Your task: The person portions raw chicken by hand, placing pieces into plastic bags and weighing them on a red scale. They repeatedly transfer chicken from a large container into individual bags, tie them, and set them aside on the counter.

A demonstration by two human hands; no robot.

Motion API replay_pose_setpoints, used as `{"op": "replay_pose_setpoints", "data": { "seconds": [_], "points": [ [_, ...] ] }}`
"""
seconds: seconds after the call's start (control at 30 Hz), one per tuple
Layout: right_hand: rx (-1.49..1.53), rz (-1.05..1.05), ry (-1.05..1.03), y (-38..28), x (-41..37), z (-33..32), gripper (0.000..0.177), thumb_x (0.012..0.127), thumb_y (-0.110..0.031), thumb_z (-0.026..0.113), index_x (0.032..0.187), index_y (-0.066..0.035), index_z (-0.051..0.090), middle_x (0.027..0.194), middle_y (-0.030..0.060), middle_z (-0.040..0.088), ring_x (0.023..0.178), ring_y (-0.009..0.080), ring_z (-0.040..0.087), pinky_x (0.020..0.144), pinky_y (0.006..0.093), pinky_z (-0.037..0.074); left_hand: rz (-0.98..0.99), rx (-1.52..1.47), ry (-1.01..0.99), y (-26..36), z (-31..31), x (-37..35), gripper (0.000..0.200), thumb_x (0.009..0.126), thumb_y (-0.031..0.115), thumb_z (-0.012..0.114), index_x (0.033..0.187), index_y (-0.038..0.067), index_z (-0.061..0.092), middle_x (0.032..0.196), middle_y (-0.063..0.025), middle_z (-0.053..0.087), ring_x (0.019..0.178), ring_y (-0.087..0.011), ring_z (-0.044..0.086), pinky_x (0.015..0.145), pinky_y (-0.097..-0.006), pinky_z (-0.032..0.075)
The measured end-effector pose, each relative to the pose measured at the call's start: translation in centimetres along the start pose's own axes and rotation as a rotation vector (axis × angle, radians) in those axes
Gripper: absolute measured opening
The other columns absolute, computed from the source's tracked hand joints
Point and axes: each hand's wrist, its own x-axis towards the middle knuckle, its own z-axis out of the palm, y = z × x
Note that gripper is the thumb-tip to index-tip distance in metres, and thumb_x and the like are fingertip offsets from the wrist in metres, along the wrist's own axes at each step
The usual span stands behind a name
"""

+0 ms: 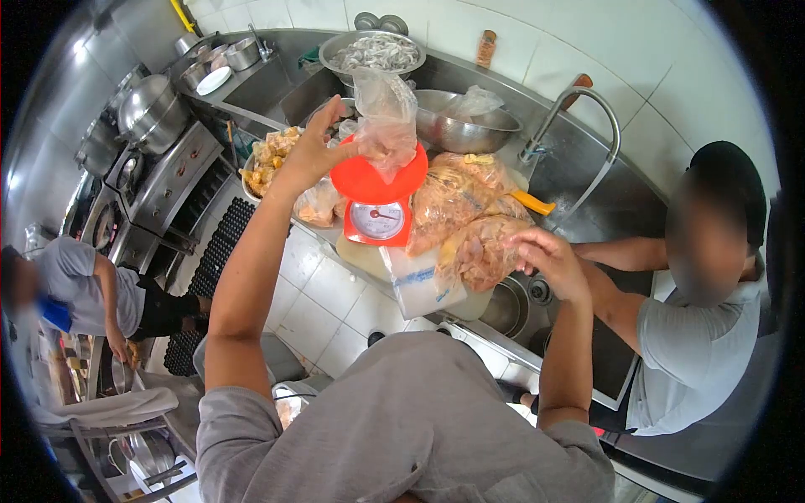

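Note:
My left hand point(314, 155) is raised at the left of a red kitchen scale point(377, 221), fingers spread, the thumb reaching toward a clear plastic bag point(387, 126). That bag stands on the scale's round pan with pale pinkish food in its bottom. My right hand point(549, 261) hovers by a clear bag of raw meat point(482, 258), its fingers apart and slightly bent, fingertips right at the bag's side. More bagged meat point(457, 197) lies behind it. In front of the scale is a stack of clear plastic bags point(423, 281), and a yellow-orange knife handle point(533, 203) pokes out beside the meat.
A steel bowl of greyish food point(375, 54) and another steel bowl point(470, 126) stand at the back. Yellowish meat pieces fill a container point(272, 155) at left. A curved faucet point(616, 126) rises over the sink. One person point(704, 335) works at right; another point(92, 285) at far left.

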Motion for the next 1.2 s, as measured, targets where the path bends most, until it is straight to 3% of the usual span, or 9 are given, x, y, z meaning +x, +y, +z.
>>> {"op": "replay_pose_setpoints", "data": {
  "seconds": [0.27, 0.37, 0.47, 0.5, 0.63, 0.8, 0.97, 1.07, 1.2],
  "points": [
    [0.066, 0.158, 0.045, 3.8, -3.4, 0.3, 0.021, 0.090, -0.019, 0.054, 0.103, -0.005, 0.061, 0.097, 0.0004, 0.064, 0.072, 0.0070, 0.055, 0.063, 0.0207, 0.044, 0.084, 0.051, -0.023, 0.3, 2.5, 3.7, 0.100, 0.066, 0.025, 0.077, 0.141, -0.003, 0.017, 0.139, -0.0204, 0.036, 0.129, -0.0268, 0.035, 0.105, -0.0311, 0.029],
    [0.104, 0.170, 0.043, 4.1, -3.5, 0.7, 0.021, 0.090, -0.021, 0.054, 0.102, -0.006, 0.062, 0.095, 0.0001, 0.064, 0.072, 0.0071, 0.056, 0.063, 0.0207, 0.044, 0.023, -0.175, -0.089, -1.3, 4.0, 6.2, 0.085, 0.066, 0.024, 0.077, 0.133, -0.005, 0.033, 0.126, -0.0238, 0.049, 0.117, -0.0291, 0.049, 0.096, -0.0332, 0.039],
    [0.082, 0.168, 0.054, 4.4, -3.4, 0.9, 0.021, 0.090, -0.020, 0.055, 0.103, -0.005, 0.062, 0.092, 0.0001, 0.064, 0.073, 0.0082, 0.056, 0.064, 0.0215, 0.045, 0.014, 0.174, -0.159, -5.4, 5.4, 9.4, 0.060, 0.070, 0.022, 0.073, 0.120, -0.002, 0.050, 0.107, -0.0219, 0.061, 0.100, -0.0302, 0.059, 0.085, -0.0342, 0.045],
    [0.059, 0.174, 0.058, 4.4, -3.4, 1.0, 0.021, 0.089, -0.020, 0.055, 0.103, -0.005, 0.062, 0.091, 0.0002, 0.064, 0.073, 0.0085, 0.056, 0.064, 0.0219, 0.045, 0.175, 0.147, -0.063, -0.1, 5.5, 8.0, 0.040, 0.076, 0.021, 0.067, 0.111, 0.002, 0.059, 0.097, -0.0210, 0.063, 0.093, -0.0323, 0.061, 0.082, -0.0354, 0.047],
    [0.060, 0.199, 0.094, 5.3, -4.1, 0.7, 0.023, 0.089, -0.019, 0.055, 0.103, -0.002, 0.062, 0.090, 0.0016, 0.063, 0.073, 0.0101, 0.057, 0.067, 0.0239, 0.047, 0.286, 0.097, 0.099, 3.6, 4.8, 9.5, 0.036, 0.079, 0.025, 0.064, 0.110, 0.007, 0.060, 0.100, -0.0195, 0.064, 0.091, -0.0333, 0.062, 0.078, -0.0366, 0.048],
    [0.100, 0.150, 0.134, 6.5, -5.2, 0.2, 0.022, 0.089, -0.019, 0.055, 0.101, -0.003, 0.063, 0.090, 0.0015, 0.063, 0.074, 0.0092, 0.057, 0.067, 0.0231, 0.047, -0.071, 0.193, 0.284, 7.5, 1.8, 17.9, 0.036, 0.076, 0.029, 0.066, 0.092, -0.003, 0.065, 0.081, -0.0142, 0.067, 0.075, -0.0187, 0.064, 0.067, -0.0314, 0.049],
    [0.136, 0.233, 0.186, 6.1, -5.9, -0.2, 0.020, 0.089, -0.018, 0.055, 0.102, -0.004, 0.061, 0.095, 0.0012, 0.064, 0.071, 0.0068, 0.056, 0.063, 0.0206, 0.045, 0.029, -0.117, 0.232, 10.7, 2.2, 23.8, 0.041, 0.077, 0.033, 0.065, 0.087, -0.006, 0.064, 0.076, -0.0137, 0.064, 0.066, -0.0191, 0.062, 0.053, -0.0290, 0.047],
    [0.105, 0.194, 0.178, 7.0, -6.1, -0.2, 0.019, 0.090, -0.017, 0.055, 0.103, -0.005, 0.061, 0.097, 0.0003, 0.064, 0.070, 0.0054, 0.055, 0.061, 0.0192, 0.043, 0.083, -0.300, 0.132, 8.7, 5.9, 24.4, 0.042, 0.078, 0.035, 0.063, 0.099, -0.001, 0.063, 0.085, -0.0092, 0.063, 0.071, -0.0172, 0.060, 0.059, -0.0277, 0.047],
    [0.033, 0.194, 0.166, 7.0, -5.6, -0.2, 0.020, 0.090, -0.017, 0.053, 0.104, -0.004, 0.061, 0.092, -0.0021, 0.061, 0.071, 0.0045, 0.053, 0.061, 0.0183, 0.042, -0.151, -0.053, -0.058, 5.2, 9.7, 18.8, 0.045, 0.076, 0.037, 0.066, 0.089, -0.005, 0.062, 0.081, -0.0106, 0.064, 0.072, -0.0155, 0.059, 0.062, -0.0287, 0.047]
  ]
}}
